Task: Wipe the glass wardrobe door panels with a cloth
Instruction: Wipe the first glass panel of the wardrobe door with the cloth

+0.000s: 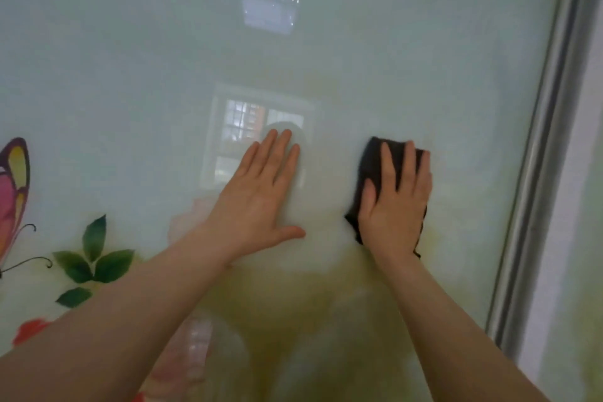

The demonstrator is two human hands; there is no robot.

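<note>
Right hand flat, fingers straight, pressing dark cloth on glass panel; left hand flat, holding nothing.

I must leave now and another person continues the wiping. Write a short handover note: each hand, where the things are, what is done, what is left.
Left hand: open, flat on the glass panel, holds nothing.
Right hand: open, fingers straight, presses the dark cloth against the panel, right of the left hand and near the metal frame.
Done: cannot tell from this view which areas are already wiped.
Left: wipe the panel, including around the printed butterfly and leaves, then the next panel.
</note>
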